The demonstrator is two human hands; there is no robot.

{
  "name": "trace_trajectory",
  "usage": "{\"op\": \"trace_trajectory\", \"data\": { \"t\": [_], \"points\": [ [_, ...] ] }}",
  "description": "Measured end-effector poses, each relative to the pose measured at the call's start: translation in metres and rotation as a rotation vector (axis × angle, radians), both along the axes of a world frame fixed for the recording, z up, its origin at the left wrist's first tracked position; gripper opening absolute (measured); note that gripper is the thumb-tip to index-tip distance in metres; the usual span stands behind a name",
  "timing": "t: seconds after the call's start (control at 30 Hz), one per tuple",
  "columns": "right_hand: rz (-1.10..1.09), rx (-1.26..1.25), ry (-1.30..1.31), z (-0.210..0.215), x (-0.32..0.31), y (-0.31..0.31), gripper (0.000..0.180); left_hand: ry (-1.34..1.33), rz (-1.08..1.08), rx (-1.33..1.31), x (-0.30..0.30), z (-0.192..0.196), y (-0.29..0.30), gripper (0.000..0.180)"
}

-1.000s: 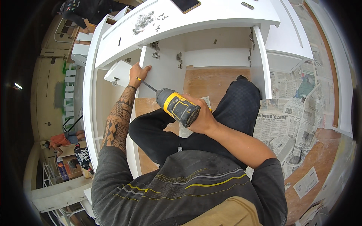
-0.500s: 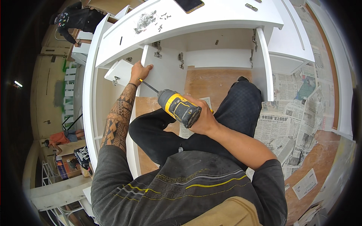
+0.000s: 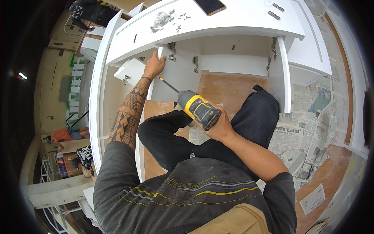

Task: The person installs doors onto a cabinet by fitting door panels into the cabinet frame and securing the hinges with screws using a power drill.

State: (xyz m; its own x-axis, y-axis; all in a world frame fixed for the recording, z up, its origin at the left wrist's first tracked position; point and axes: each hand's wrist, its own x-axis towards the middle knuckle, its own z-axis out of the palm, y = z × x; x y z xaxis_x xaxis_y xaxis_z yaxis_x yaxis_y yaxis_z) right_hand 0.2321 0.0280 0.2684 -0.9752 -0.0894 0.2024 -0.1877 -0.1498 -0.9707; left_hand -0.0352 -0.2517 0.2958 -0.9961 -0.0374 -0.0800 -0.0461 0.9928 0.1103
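Observation:
My right hand [image 3: 221, 125] is wrapped round a yellow and black cordless drill [image 3: 199, 110]. Its long thin bit points up and left, ending close to my left wrist. My left hand [image 3: 155, 65] grips the edge of a white cabinet door [image 3: 171, 84] that stands open. Metal hinges [image 3: 196, 64] show inside the cabinet behind that door. Left of my hand, a smaller white panel [image 3: 134, 71] with a hinge [image 3: 126, 80] on it sits at an angle. A second white door [image 3: 281, 76] stands open on the right.
On the white cabinet top [image 3: 230, 17] lie a phone [image 3: 210, 6], loose screws [image 3: 178, 28] by a clear plastic bag [image 3: 161, 20], and two metal pieces [image 3: 274, 15]. Newspaper [image 3: 288, 140] covers the floor at right. A co-worker [image 3: 91, 13] is at the far left, another person [image 3: 64, 135] below.
My left hand has shifted up along the door's edge and its fingers have closed round it. The drill stays in my right hand; the whole view has shifted slightly.

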Motion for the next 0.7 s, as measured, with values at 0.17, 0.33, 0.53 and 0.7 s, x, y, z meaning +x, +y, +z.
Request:
{"op": "trace_trajectory", "data": {
  "t": [0.17, 0.33, 0.53, 0.7],
  "points": [
    [-0.04, 0.173, -0.15, -0.008, 0.002, 0.003, 0.038, 0.04, -0.027, 0.02, -0.01, 0.005, -0.005, 0.06],
    [-0.151, 0.074, -0.153, -0.038, -0.013, 0.001, 0.035, 0.014, -0.071, 0.07, -0.016, 0.006, -0.007, 0.06],
    [-0.122, -0.532, -0.54, -0.016, -0.05, 0.005, 0.023, 0.037, -0.073, 0.135, -0.013, 0.003, -0.011, 0.054],
    [-0.12, -0.628, -0.68, -0.028, -0.086, 0.005, 0.022, 0.008, -0.049, 0.165, -0.011, 0.002, -0.009, 0.053]
  ]
}}
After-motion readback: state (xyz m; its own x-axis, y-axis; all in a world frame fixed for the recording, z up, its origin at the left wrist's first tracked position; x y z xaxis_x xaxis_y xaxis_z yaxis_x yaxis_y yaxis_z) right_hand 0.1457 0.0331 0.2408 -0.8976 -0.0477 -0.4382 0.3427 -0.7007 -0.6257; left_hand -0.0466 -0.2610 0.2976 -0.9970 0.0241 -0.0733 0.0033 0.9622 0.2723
